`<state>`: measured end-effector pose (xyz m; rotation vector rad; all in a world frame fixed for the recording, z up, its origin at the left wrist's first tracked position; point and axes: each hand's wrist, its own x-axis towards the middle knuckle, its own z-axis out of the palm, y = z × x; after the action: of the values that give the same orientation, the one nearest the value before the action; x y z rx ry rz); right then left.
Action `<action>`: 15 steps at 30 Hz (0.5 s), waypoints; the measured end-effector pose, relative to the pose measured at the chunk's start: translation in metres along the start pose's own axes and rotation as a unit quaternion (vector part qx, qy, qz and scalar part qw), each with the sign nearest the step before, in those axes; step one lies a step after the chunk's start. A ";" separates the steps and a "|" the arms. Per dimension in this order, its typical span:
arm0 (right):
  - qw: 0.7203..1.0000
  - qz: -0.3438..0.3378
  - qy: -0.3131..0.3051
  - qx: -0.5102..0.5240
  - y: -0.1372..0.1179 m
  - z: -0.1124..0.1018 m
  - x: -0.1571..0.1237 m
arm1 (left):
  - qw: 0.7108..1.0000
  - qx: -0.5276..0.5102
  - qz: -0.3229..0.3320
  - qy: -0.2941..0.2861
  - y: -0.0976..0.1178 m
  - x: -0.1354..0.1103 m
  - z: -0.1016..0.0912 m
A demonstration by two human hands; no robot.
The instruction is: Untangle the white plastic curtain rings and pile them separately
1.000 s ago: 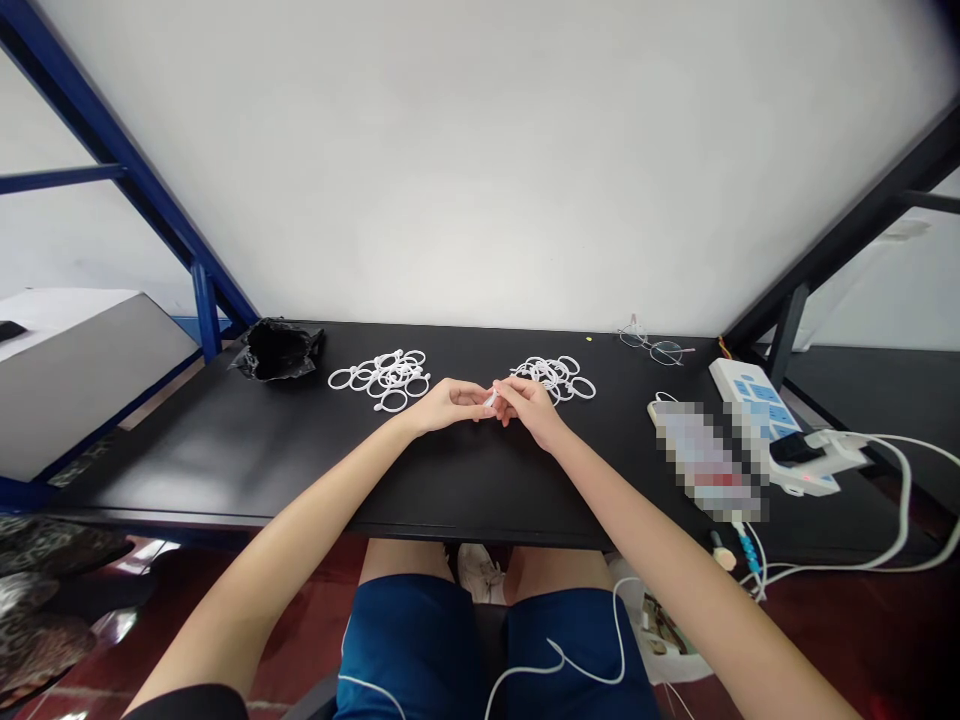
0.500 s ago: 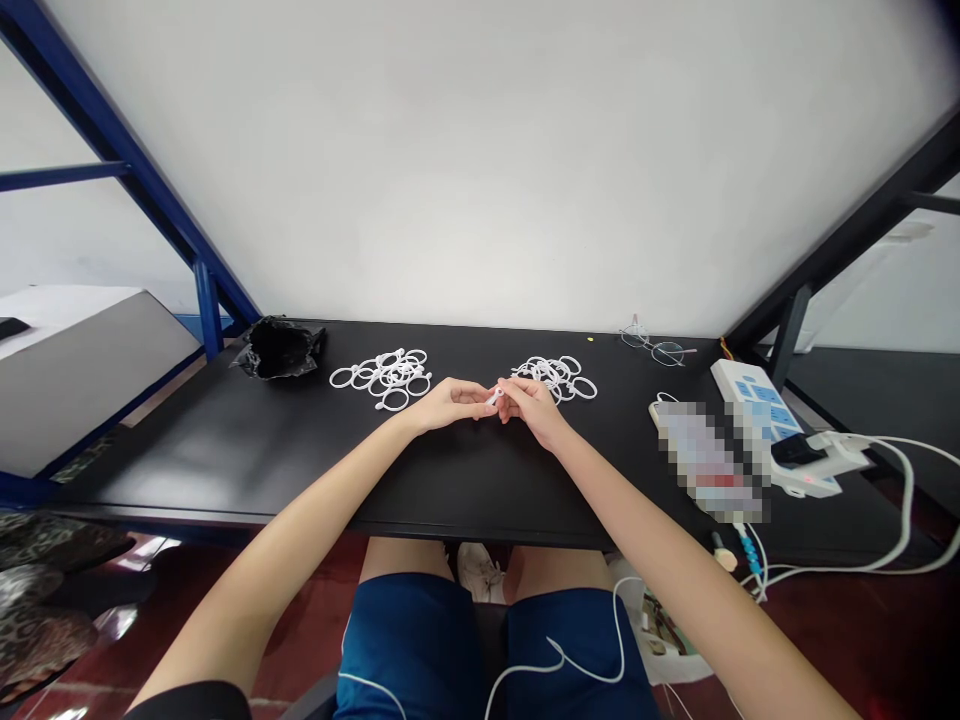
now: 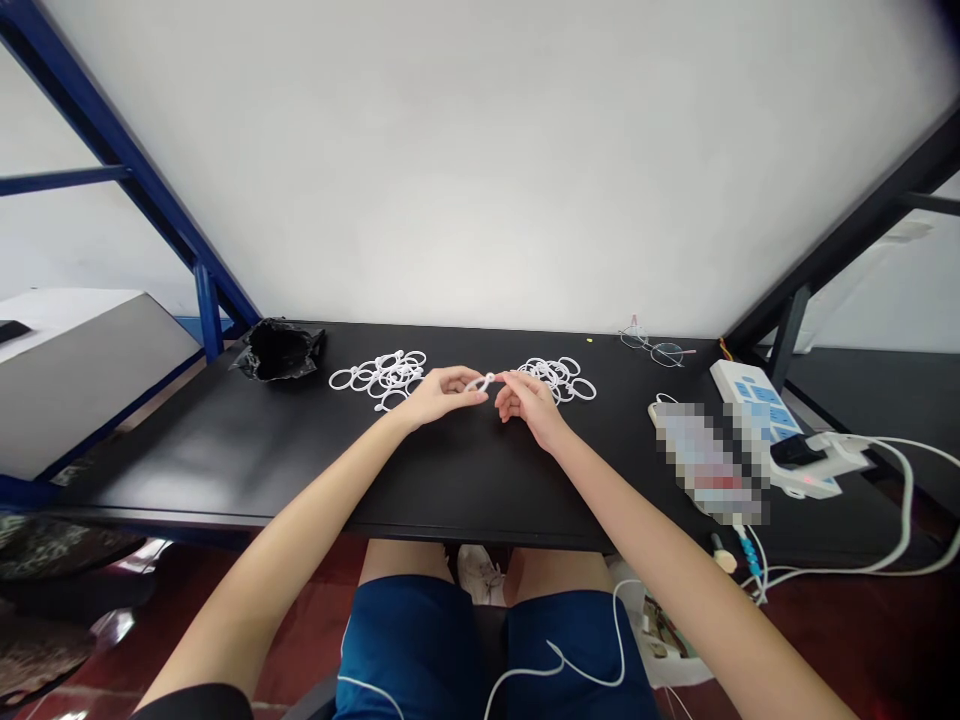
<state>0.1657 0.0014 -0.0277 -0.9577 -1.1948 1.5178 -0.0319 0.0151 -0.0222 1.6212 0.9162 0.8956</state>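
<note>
Both my hands meet over the middle of the black table [image 3: 247, 450]. My left hand [image 3: 442, 394] pinches a small white plastic ring [image 3: 480, 382] at its fingertips. My right hand [image 3: 529, 400] is just right of the ring, fingers loosely curled and slightly apart, its fingertip close to the ring's end. A pile of white rings [image 3: 382, 375] lies left of my left hand. A second pile of white rings [image 3: 559, 375] lies behind my right hand.
A crumpled black bag [image 3: 279, 348] sits at the back left. Glasses [image 3: 651, 345] lie at the back right. A blurred-out phone [image 3: 705, 460], a white power strip [image 3: 765, 410] and white cables [image 3: 892, 500] fill the right side. Blue frame posts [image 3: 204, 310] stand left.
My hands have drawn apart a little. The white ring, held between both hands before, now stays with my left hand, which has moved slightly left and back.
</note>
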 end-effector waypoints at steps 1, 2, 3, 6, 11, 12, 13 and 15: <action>1.000 0.000 0.008 0.001 -0.001 0.000 0.000 | 0.999 0.014 0.007 0.044 0.001 0.001 -0.005; 1.000 -0.001 0.015 0.000 -0.002 0.000 0.000 | 0.996 0.029 0.011 0.088 0.001 0.001 -0.011; 1.000 -0.001 0.020 -0.002 -0.003 0.000 -0.001 | 0.990 0.045 0.014 0.133 0.001 0.001 -0.018; 1.000 0.000 0.027 -0.010 -0.005 0.000 -0.002 | 0.960 0.144 0.010 0.241 -0.003 -0.001 -0.044; 1.000 -0.006 0.008 -0.026 -0.003 0.000 -0.001 | 0.860 0.432 0.047 0.268 -0.018 -0.006 -0.075; 1.000 -0.008 0.007 -0.030 -0.003 0.000 -0.001 | 0.850 0.457 0.041 0.257 -0.021 -0.006 -0.078; 0.999 -0.009 0.007 -0.033 -0.002 0.000 -0.001 | 0.846 0.472 0.036 0.246 -0.024 -0.006 -0.079; 0.999 -0.010 0.009 -0.036 -0.002 0.000 -0.001 | 0.842 0.491 0.035 0.220 -0.027 -0.006 -0.079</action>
<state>0.1665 0.0003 -0.0255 -1.0006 -1.2501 1.4561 -0.1086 0.0472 -0.0339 2.3504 1.8581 0.9185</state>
